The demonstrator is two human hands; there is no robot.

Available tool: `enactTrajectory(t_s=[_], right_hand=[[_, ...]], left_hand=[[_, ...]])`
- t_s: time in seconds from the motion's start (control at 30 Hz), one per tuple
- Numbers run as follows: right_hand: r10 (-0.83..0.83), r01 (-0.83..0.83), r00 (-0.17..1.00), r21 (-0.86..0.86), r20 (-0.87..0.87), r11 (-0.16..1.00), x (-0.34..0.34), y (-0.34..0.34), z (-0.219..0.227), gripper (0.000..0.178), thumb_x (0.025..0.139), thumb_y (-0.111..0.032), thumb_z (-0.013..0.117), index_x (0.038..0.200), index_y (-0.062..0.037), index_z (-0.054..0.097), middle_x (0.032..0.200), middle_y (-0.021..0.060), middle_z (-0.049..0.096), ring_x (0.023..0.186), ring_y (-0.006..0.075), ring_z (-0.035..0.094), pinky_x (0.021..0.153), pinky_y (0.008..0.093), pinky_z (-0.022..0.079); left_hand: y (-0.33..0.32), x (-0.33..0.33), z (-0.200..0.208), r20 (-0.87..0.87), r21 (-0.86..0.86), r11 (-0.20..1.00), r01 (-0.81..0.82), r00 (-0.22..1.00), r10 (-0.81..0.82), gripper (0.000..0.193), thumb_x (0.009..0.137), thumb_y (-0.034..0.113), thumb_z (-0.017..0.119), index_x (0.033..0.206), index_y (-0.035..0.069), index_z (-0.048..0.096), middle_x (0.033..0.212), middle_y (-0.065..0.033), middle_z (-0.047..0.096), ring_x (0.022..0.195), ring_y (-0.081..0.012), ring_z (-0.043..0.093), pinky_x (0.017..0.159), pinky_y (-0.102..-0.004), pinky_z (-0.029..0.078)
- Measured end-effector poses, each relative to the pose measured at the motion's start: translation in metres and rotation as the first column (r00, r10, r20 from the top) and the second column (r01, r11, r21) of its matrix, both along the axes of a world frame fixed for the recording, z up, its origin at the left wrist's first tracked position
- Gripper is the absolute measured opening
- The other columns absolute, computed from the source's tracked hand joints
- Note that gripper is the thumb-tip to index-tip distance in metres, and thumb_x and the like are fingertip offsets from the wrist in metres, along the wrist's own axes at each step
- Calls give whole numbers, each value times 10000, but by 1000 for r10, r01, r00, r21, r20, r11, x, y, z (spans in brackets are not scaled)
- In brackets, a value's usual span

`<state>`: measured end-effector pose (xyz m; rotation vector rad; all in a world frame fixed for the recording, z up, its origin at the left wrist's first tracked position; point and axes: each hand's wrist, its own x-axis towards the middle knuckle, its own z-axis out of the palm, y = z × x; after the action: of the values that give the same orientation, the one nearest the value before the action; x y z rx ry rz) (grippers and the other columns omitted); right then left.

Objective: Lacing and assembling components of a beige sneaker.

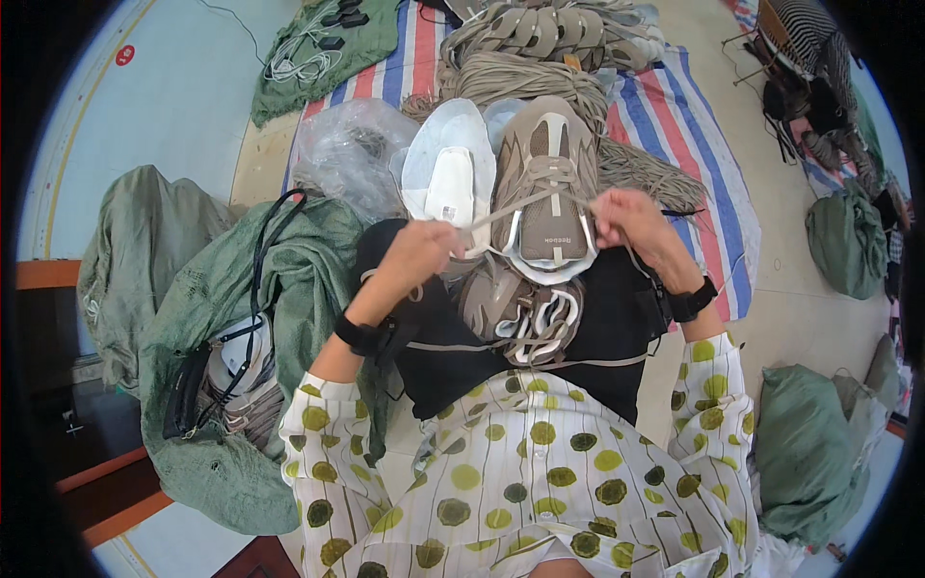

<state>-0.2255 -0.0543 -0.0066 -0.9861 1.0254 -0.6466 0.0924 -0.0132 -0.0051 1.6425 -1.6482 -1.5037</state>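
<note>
A taupe shoe upper [556,226] with laced eyelets lies in front of me, its tongue toward me. Both ends of its flat beige shoelace [513,210] are drawn apart above the tongue. My left hand [421,252] is closed on one end, to the left of the shoe upper. On the right, my right hand [636,223] pinches the other end, close to the upper's side. Just left of the upper lies a white, sole-shaped piece [448,159] with a smaller white panel on it. More folded shoe uppers [520,313] rest on my lap, over black cloth.
Beyond are bundles of beige laces [540,79] and stacked uppers [549,34] on a striped sheet [701,144]. A clear plastic bag [352,149] sits left. An open green sack [217,462] holds uppers at my left; another green sack [805,453] stands right.
</note>
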Motion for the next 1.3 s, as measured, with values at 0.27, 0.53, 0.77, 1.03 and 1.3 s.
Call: enactTrajectory(t_s=[0.27,0.53,0.77,1.03,1.3], right_hand=[[-2,-200,946,-586,-325,785,20,71,57,115,872,-75,515,916,4,587,680,15,566,555,58,519,475,200,428],[559,-572,809,-460,-180,679,24,110,98,141,863,-82,498,949,-8,581,851,105,638,716,222,636,632,309,484],[189,-35,939,-464,289,885,-66,118,112,182,837,-6,498,723,39,632,801,230,637,645,234,659,524,365,513],[-468,524,840,-189,274,831,-234,106,44,156,914,-211,503,888,-57,486,1016,68,526,739,112,465,656,215,439],[-812,890,255,201,525,409,-529,159,-68,271,911,13,403,1172,77,436,1246,189,455,1116,265,477,956,338,445]], left_hand=[[-31,-78,23,8,-679,725,-111,987,158,194,797,218,583,858,35,599,818,-127,548,779,-281,546,690,-366,436],[-46,-119,19,779,-580,516,631,615,124,88,703,134,606,746,57,613,812,-127,548,794,-294,562,652,-381,450],[-54,-106,94,-548,-131,991,29,831,-97,261,807,104,517,1055,20,519,743,-31,581,679,-145,586,678,-287,465],[-29,16,161,-938,-132,970,-205,341,-56,237,905,60,449,1136,4,448,783,-10,461,522,-15,377,526,-184,388],[-12,194,147,-986,123,896,-426,46,157,226,900,-20,439,1120,-35,489,758,-55,462,537,-66,395,446,-166,373]])
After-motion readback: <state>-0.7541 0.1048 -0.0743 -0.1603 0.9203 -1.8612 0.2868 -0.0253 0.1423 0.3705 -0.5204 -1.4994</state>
